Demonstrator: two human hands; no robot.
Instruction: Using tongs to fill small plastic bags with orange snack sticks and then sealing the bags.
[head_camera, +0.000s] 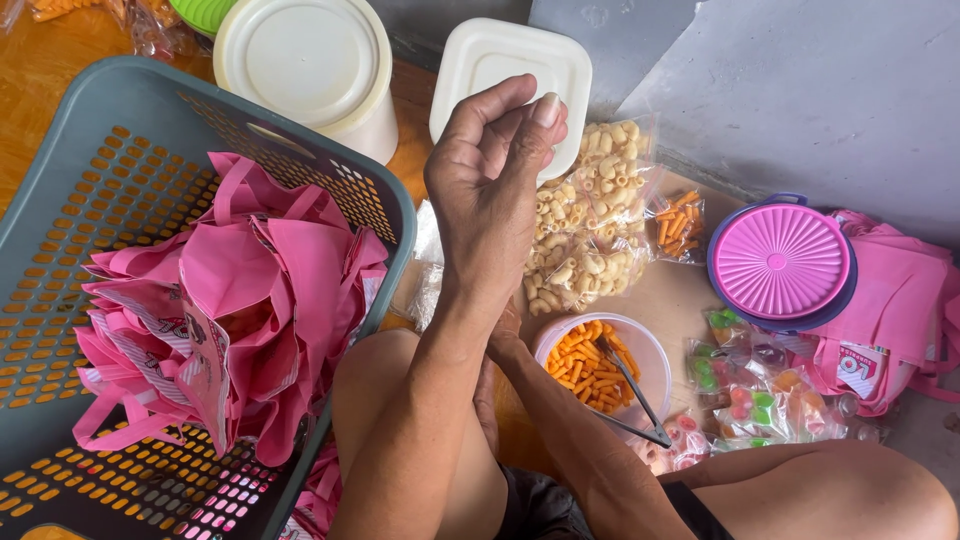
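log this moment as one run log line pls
left hand: raised, fingers pinched, above pasta-snack bags | right hand: mostly hidden behind left wrist | near: bowl of orange snacks with tongs; basket of pink bags

**Person's body, head view: appearance**

Left hand: bare, no ring, no glove. Fingernails plain and unpainted, the thumbnail fairly long with a pale edge. Knuckle creases and raised tendons marked behind the fingers. Wrist bare: no watch, no band.

Left forearm: bare, sleeveless along its visible length below the wrist.

Right hand: mostly hidden behind the left wrist; detail cannot be told.

Right forearm: bare, no sleeve, no bracelet.

Legs: both bare at knee and thigh.

Clothing: dark shorts, grey-black, showing only between the thighs and on the right thigh at the lower edge.
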